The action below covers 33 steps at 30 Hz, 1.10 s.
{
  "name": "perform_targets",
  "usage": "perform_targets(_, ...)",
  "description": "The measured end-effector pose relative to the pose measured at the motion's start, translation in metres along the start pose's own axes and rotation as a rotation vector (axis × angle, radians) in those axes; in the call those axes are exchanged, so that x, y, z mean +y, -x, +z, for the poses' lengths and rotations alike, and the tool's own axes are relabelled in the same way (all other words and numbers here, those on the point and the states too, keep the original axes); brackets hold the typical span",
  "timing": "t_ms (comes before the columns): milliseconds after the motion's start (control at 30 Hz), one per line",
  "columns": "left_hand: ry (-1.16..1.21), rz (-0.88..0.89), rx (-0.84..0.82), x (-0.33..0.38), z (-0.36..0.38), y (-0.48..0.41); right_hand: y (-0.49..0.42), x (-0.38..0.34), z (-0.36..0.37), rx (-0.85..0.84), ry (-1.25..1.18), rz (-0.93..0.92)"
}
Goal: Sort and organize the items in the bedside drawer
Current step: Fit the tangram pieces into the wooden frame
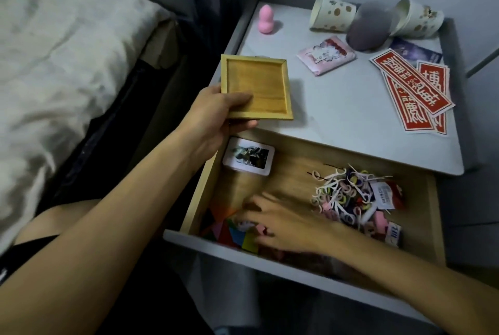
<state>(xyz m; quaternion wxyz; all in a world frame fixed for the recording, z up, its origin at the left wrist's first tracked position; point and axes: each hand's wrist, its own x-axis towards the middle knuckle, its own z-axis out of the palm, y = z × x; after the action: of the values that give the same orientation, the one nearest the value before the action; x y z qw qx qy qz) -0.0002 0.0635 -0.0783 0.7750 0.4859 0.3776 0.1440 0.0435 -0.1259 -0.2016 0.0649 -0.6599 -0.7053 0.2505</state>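
Note:
The bedside drawer stands pulled out, its wooden floor showing. My left hand grips an empty square wooden tray by its near left corner, holding it above the drawer's back left corner. My right hand reaches into the drawer's front left, blurred, with its fingers over a heap of coloured flat puzzle pieces. A stack of photo cards lies at the drawer's back left. A tangle of floss picks and small hair ties fills the right side.
The nightstand top carries a pink sponge, two tipped paper cups, a grey sponge, a pink packet and red stickers. A bed with a pale duvet lies on the left.

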Motion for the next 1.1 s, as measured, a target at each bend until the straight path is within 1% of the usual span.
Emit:
perform_targets(133,-0.002,-0.002,-0.009,0.001,-0.003,-0.001,0.001,0.001,0.01,-0.024,0.094,-0.04)
perform_targets(233,-0.005,-0.004,-0.017,0.003,-0.003,-0.002,0.009,0.01,0.011,-0.006,0.131,-0.034)
perform_targets(333,-0.003,-0.001,-0.015,0.003,-0.004,-0.003,0.022,0.021,0.011,-0.031,0.175,0.01)
perform_targets(533,-0.007,0.019,0.015,0.008,-0.006,-0.005,0.043,0.028,-0.006,-0.11,0.195,0.165)
perform_targets(633,-0.003,0.024,0.044,0.009,-0.007,-0.005,0.019,0.013,-0.018,-0.048,0.147,0.174)
perform_targets(700,0.015,0.025,0.058,0.01,-0.008,-0.004,-0.011,-0.004,-0.018,0.017,0.037,0.174)
perform_targets(767,0.047,0.023,0.075,0.012,-0.012,-0.003,-0.04,-0.02,-0.011,0.038,-0.058,0.177)
perform_targets(800,0.064,0.022,0.082,0.013,-0.014,-0.003,-0.051,-0.025,-0.005,0.043,-0.062,0.168)
perform_targets(900,0.104,0.022,0.108,0.018,-0.017,-0.002,-0.069,-0.032,0.013,0.08,0.093,0.118)
perform_targets(933,0.115,0.022,0.118,0.019,-0.018,-0.002,-0.072,-0.033,0.017,0.102,0.11,0.113)
perform_targets(1000,0.13,0.021,0.127,0.023,-0.019,-0.003,-0.075,-0.032,0.023,0.131,0.095,0.124)
perform_targets(1100,0.128,0.017,0.116,0.025,-0.017,-0.002,-0.075,-0.028,0.022,0.125,0.092,0.141)
